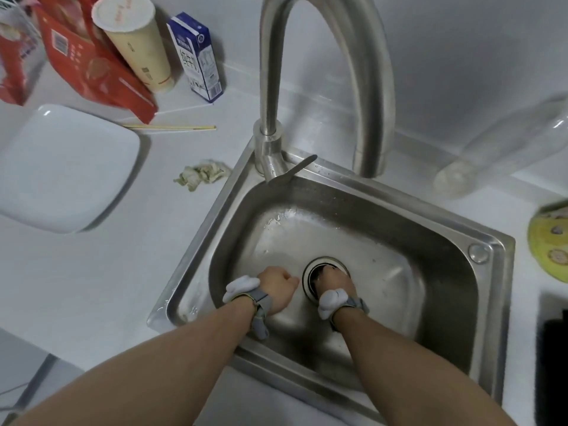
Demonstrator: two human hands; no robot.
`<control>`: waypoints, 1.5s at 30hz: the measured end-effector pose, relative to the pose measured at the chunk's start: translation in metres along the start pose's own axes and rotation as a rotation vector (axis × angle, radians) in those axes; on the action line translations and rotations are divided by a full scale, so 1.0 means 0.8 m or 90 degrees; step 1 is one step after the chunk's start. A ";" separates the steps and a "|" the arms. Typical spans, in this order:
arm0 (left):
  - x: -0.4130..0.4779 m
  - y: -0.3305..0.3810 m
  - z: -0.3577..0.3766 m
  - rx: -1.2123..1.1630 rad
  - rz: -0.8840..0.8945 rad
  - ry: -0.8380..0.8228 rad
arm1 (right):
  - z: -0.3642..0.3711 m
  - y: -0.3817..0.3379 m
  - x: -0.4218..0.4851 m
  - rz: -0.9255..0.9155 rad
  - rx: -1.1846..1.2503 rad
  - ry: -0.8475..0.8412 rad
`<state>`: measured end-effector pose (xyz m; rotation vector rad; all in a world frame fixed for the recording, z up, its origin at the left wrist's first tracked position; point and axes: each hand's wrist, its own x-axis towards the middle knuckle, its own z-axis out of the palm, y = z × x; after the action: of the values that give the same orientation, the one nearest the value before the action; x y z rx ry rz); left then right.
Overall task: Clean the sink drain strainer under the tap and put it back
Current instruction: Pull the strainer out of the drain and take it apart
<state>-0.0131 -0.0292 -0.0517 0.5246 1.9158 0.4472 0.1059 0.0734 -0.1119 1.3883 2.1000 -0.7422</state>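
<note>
We see the right grip (335,282) reaching down into the drain ring (308,284) at the bottom of the sink (196,250). Its fingers are hidden, so we cannot tell whether they hold anything. The strainer (nowhere else in view) most likely sits under that hand, in the drain. The left grip (278,287) is curled into a fist just beside it, with nothing showing in it. No stream falls from the tap (368,87). We judge that a wet strainer could slip from unseen fingers, or seat tilted in the ring. We count two hands, one sink and one tap. On the surface (92,287) we count one plate (61,167), one carton (196,56), one cup (135,41) and one bottle (507,142).
</note>
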 end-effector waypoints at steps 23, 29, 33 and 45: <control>-0.059 0.041 -0.108 -0.266 0.107 -0.061 | -0.119 -0.103 -0.147 -0.170 0.082 0.342; -0.076 0.034 -0.141 -0.271 0.127 -0.051 | -0.128 -0.133 -0.162 -0.238 -0.082 0.243; -0.092 0.032 -0.153 -0.273 0.149 -0.049 | -0.125 -0.149 -0.173 -0.222 -0.159 0.231; -0.122 0.015 -0.185 -0.333 0.183 0.015 | -0.128 -0.191 -0.218 -0.183 -0.086 0.262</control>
<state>-0.1139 -0.0825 0.0846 0.4441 1.6579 1.1074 0.0121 -0.0206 0.1042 1.2610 2.6568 -0.4318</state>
